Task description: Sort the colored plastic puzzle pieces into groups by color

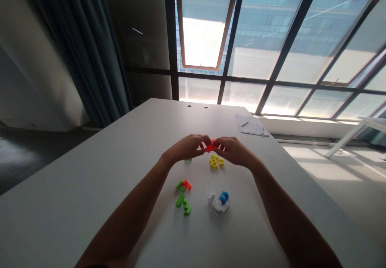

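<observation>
Both hands meet over the middle of the white table. My left hand (pixel 193 145) pinches a small red plastic block (pixel 210 148) from its left side, and my right hand (pixel 230 149) grips the red plastic from the right. Whether it is one piece or several is hidden by the fingers. Just below lies a cluster of yellow blocks (pixel 214 162). A green block (pixel 188 159) shows partly under my left hand. Nearer to me are several green blocks (pixel 186 207) with a red block (pixel 187 185) beside them. White blocks (pixel 217 206) lie to their right, with a blue block (pixel 224 197) against them.
The white table (pixel 144 135) stretches away toward large windows (pixel 205 38). Papers (pixel 249 124) with a pen lie near its far right edge. Two round holes sit at the far end. A dark curtain (pixel 81 46) hangs at left; another white table (pixel 372 122) stands at right.
</observation>
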Demonstrator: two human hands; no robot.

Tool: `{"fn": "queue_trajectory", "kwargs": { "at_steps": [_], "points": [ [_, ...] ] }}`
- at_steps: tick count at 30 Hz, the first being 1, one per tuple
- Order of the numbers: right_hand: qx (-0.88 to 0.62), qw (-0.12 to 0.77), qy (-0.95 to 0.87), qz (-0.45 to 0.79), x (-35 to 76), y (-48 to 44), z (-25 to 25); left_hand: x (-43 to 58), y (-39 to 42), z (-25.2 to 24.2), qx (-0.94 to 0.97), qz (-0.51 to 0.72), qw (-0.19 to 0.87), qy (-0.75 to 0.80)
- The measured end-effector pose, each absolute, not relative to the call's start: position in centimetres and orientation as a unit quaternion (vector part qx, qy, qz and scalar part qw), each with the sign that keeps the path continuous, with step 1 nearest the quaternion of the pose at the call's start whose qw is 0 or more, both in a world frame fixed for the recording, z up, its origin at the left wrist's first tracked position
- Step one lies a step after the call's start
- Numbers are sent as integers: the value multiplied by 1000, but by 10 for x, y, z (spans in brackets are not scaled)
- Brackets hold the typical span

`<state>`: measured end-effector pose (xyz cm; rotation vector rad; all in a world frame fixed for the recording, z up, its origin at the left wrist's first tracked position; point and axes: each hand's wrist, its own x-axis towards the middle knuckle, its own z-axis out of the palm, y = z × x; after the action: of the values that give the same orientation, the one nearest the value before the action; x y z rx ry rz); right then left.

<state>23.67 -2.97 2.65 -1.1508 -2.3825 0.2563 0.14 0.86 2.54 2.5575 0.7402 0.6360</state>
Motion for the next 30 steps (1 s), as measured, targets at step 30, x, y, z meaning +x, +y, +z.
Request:
{"fn": "queue_trajectory", "kwargs": {
  "at_steps": [30],
  "points": [
    [-443, 325, -835, 18, 237, -40, 37, 5, 0, 37, 886, 334, 180, 266]
  ]
}}
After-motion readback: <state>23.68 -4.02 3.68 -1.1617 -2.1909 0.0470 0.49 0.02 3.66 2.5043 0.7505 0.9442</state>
